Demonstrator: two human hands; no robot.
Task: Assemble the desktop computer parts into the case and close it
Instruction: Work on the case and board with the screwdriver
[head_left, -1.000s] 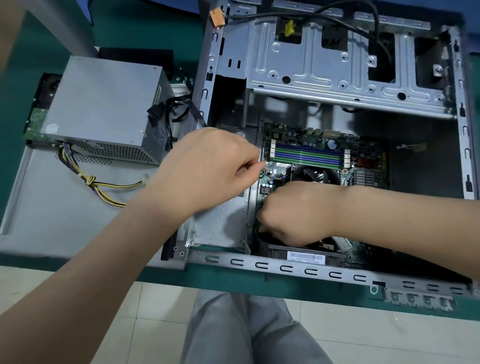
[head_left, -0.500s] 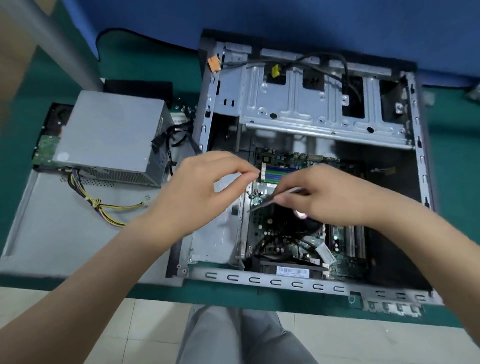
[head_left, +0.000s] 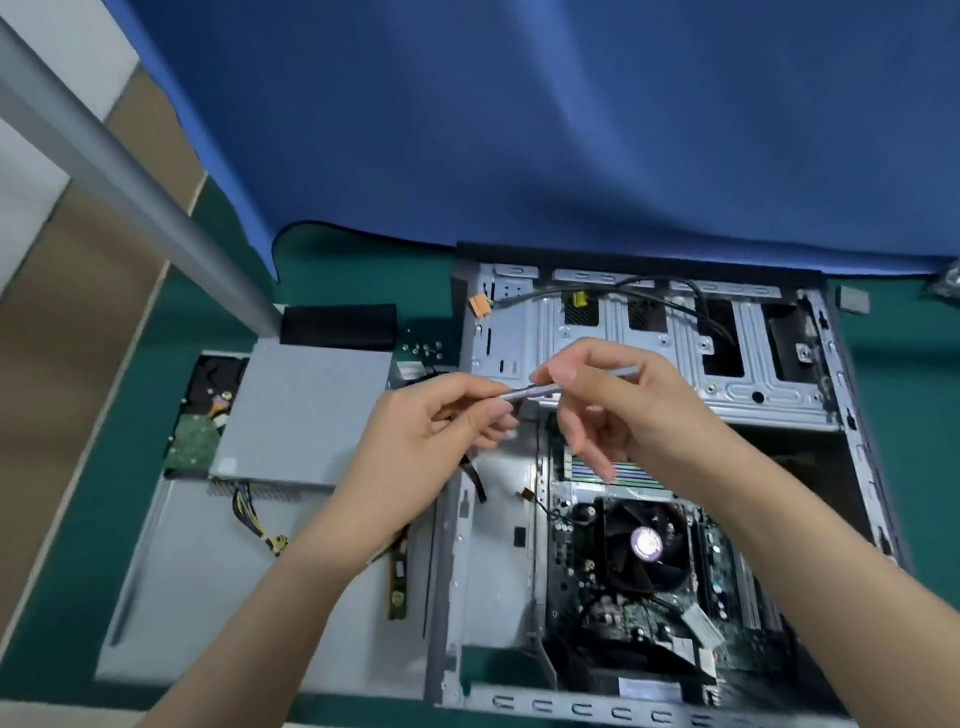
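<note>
Setting: green table (head_left: 363, 260) under a blue cloth backdrop (head_left: 571, 130), open case (head_left: 841, 415) lying on its side.
Tool: thin grey screwdriver (head_left: 540, 391), held level above the case's drive bay.
Handling: I judge it light, stiff, smooth and apt to roll; best taken on the shaft.
My right hand (head_left: 613, 405): thumb and forefinger pinch the shaft, other fingers loose.
My left hand (head_left: 447, 426): fingertips curl round its left tip.
Below: motherboard fan (head_left: 644, 543), near right.
Outward: power supply (head_left: 306, 410) left, on the side panel (head_left: 208, 597).
</note>
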